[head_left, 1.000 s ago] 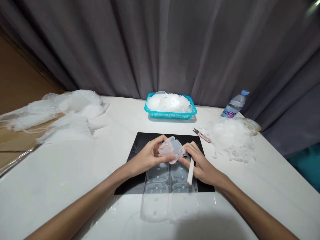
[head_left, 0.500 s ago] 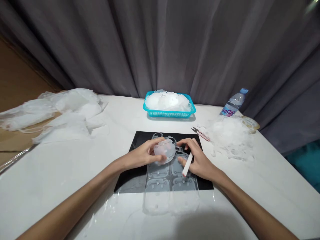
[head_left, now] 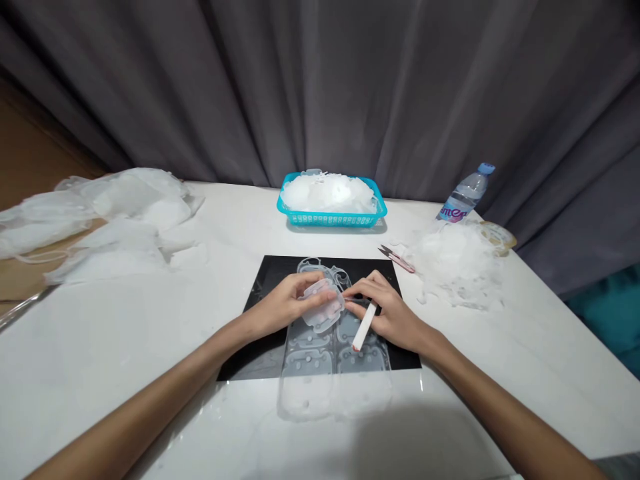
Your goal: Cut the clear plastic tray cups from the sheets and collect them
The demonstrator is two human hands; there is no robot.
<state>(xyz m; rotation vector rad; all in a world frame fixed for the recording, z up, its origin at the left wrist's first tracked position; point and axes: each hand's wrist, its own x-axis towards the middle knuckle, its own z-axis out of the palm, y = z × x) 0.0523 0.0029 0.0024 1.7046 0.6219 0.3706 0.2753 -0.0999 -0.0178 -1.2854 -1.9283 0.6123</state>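
My left hand [head_left: 295, 303] grips a small translucent plastic piece [head_left: 323, 313] with a rounded, cup-like shape, thumb across its face. My right hand [head_left: 387, 310] is closed around a slim tool with a white handle [head_left: 365, 327], which slants down toward me. The tool's working end is hidden by my fingers, and its kind cannot be told. The right fingertips are pinched at the right edge of the plastic piece. Beneath both hands lies a clear moulded plastic sheet [head_left: 310, 363] with several rounded compartments, partly on a black mat [head_left: 265, 347].
A turquoise basket [head_left: 330, 220] heaped with white translucent pieces stands at the back. To the right are thread snips [head_left: 397, 259], a pile of clear scraps [head_left: 460, 267], a tape roll [head_left: 499, 237] and a tilted water bottle [head_left: 465, 193]. Plastic bags [head_left: 130, 200] lie left.
My right fingers have closed in and now meet the plastic piece's right edge. The left hand has tilted the piece. The whole view has shifted slightly.
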